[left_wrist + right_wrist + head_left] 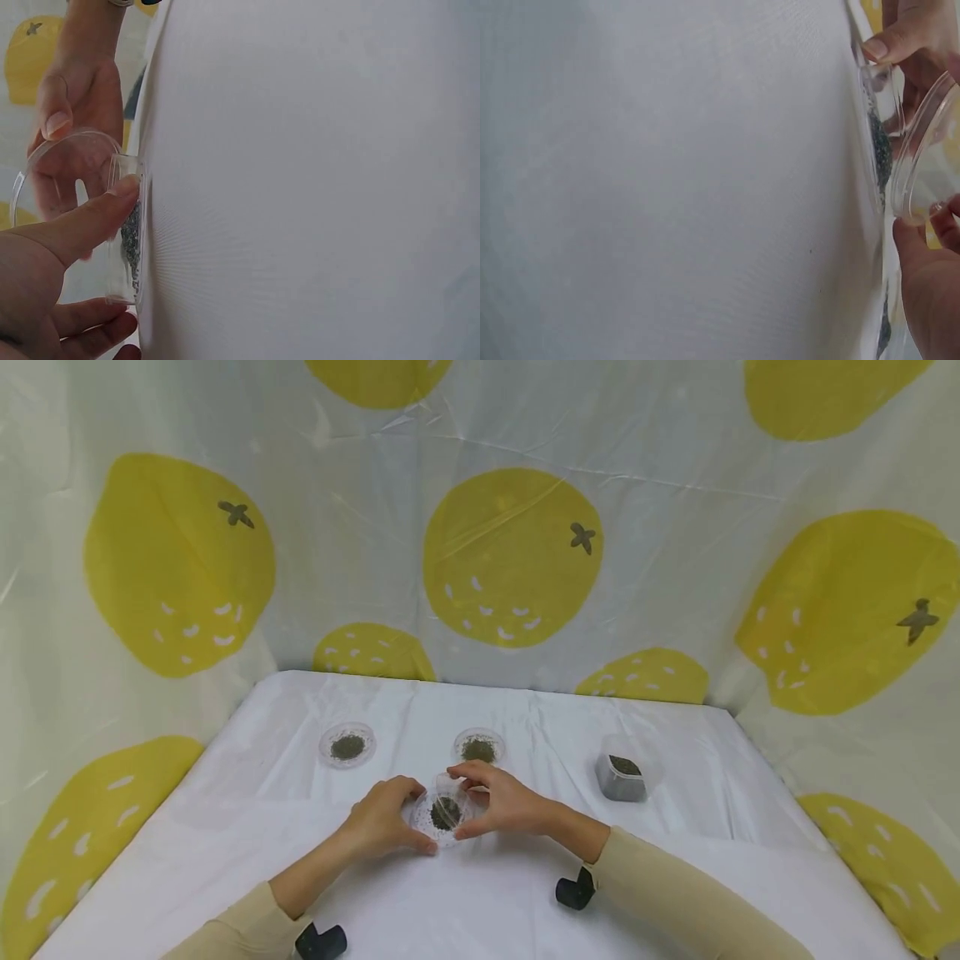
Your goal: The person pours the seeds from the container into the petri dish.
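On the white cloth in front of me sits a clear, round petri dish [424, 832] with a heap of dark green flakes [445, 813]. My left hand [382, 818] holds the dish by its side, thumb near and fingers beyond. Its thumb presses the dish wall [116, 279] in the left wrist view. My right hand [512, 798] pinches a clear round lid [448, 783] by its edge. Tilted, the lid [904, 169] stands over the dish's right side in the right wrist view. Part of the dish's rim is hidden behind the fingers.
Two more clear dishes with green flakes stand farther back, one at the left [326, 745] and one behind my right hand [501, 742]. A small clear square tub [622, 788], partly filled with dark flakes, is at the right. A lemon-print curtain [360, 552] encloses the table.
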A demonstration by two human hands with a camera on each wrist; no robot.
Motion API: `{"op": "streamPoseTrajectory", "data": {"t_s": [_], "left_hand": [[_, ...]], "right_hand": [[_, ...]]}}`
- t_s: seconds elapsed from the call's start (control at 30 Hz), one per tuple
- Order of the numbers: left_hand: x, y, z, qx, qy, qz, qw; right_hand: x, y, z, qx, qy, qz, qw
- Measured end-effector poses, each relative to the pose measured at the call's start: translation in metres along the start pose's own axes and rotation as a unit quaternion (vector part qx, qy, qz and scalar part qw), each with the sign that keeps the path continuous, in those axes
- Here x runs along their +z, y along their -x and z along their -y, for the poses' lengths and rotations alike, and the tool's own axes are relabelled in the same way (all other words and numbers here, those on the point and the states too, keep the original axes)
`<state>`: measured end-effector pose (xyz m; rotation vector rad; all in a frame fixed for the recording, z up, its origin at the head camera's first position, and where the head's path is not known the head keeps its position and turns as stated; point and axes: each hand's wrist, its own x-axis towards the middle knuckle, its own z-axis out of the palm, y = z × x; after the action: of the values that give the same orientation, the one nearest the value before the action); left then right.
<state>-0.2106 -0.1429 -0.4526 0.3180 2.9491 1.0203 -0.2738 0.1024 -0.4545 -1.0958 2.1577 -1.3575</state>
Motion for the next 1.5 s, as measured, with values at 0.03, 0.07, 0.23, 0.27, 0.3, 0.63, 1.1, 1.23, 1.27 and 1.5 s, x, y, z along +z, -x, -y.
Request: {"op": "streamPoseTrajectory", "data": {"t_s": [0.03,0.07,0.23,0.27,0.3,0.63,1.1,1.23,1.27,1.5], "left_hand": [[0.000,0.000,0.000,0.001,0.000,-0.001,1.0000],[0.000,-0.001,0.000,0.001,-0.001,-0.001,1.0000],[0.000,-0.002,0.000,0.002,-0.003,-0.002,1.0000],[0.000,-0.002,0.000,0.002,-0.004,-0.002,1.0000],[-0.001,-0.002,0.000,0.002,-0.005,-0.002,1.0000],[-0.001,0.000,0.002,0.003,-0.002,-0.001,1.0000],[-0.005,-0.004,0.005,0.016,0.007,0.017,0.9997],[-0.006,-0.008,0.008,0.029,0.016,0.026,0.9991],[-0.007,-0.009,0.009,0.035,0.016,0.028,0.9989],[-0.009,-0.013,0.013,0.059,0.019,0.042,0.9972]], "right_hand": [[0.000,0.000,0.000,-0.004,0.010,-0.004,1.000],[0.000,-0.001,0.000,-0.007,0.022,-0.006,1.000],[0.000,-0.006,-0.001,-0.030,0.083,-0.006,0.996],[0.000,-0.007,-0.001,-0.036,0.092,-0.005,0.995],[0.000,-0.009,-0.001,-0.041,0.104,-0.004,0.994],[0.005,-0.016,0.001,-0.049,0.208,0.004,0.977],[0.007,-0.020,0.001,-0.030,0.254,0.017,0.967],[0.007,-0.019,0.004,-0.018,0.260,0.021,0.965],[0.007,-0.018,0.005,-0.015,0.259,0.021,0.966],[0.007,-0.018,0.006,-0.005,0.271,0.025,0.962]]}}
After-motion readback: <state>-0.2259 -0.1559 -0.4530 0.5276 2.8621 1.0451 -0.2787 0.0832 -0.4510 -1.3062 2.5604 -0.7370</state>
